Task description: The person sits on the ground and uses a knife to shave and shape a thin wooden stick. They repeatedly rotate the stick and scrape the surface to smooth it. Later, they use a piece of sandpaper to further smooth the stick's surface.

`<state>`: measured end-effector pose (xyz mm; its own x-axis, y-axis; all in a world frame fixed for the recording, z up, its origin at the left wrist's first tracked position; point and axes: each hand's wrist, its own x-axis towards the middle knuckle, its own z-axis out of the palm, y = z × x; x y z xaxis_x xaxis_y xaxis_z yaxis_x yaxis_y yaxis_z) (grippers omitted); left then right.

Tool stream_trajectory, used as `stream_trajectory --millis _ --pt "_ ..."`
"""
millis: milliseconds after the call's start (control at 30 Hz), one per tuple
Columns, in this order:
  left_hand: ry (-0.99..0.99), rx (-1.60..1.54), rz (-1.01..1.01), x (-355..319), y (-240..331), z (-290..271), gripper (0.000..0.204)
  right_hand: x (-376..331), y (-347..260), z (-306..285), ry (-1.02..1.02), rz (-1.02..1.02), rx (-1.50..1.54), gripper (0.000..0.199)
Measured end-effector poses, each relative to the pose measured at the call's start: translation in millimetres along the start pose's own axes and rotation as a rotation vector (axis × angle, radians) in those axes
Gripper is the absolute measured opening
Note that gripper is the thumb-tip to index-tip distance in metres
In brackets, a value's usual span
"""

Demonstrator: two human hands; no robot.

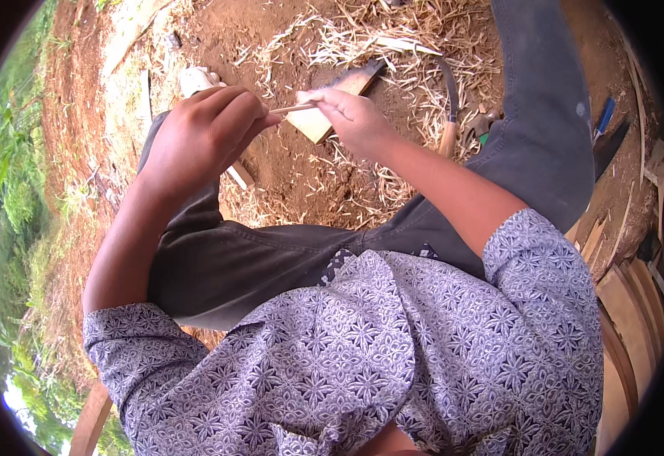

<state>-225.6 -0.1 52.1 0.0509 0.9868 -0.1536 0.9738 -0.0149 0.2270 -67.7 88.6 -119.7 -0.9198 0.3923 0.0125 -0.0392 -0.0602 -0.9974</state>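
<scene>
thin bamboo sliver [294, 109] pinched in both closed hands, left hand [202, 137] and right hand [354, 118], could snap or splinter a finger if bent hard.

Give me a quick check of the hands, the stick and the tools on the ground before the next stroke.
1. Left hand closed on the thin stick: ok.
2. Right hand at the stick's other end: ok.
3. What the right fingers grip, blade or stick: cannot tell.
4. Wooden block lies beneath the stick: ok.
5. Wooden-handled knife lies on the shavings, clear of both hands: ok.
6. Stick's tip condition: cannot tell.
</scene>
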Motion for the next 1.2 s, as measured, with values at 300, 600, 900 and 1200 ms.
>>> stream_trajectory --millis 300,600,900,1200 --pt "0.049 0.019 0.008 3.3 -14.5 0.1 0.030 13.4 10.9 0.0 -0.023 0.140 -0.040 0.031" --pt "0.060 -0.021 -0.002 4.8 -3.4 3.2 0.028 10.3 -30.4 14.8 0.090 -0.180 0.154 0.029" --pt "0.090 0.000 0.019 6.4 0.8 11.8 0.027 2.9 27.0 2.2 -0.026 0.164 -0.086 0.029" --pt "0.105 0.030 -0.008 4.9 -16.9 12.4 0.024 17.3 21.7 -3.8 -0.035 0.237 0.007 0.025"
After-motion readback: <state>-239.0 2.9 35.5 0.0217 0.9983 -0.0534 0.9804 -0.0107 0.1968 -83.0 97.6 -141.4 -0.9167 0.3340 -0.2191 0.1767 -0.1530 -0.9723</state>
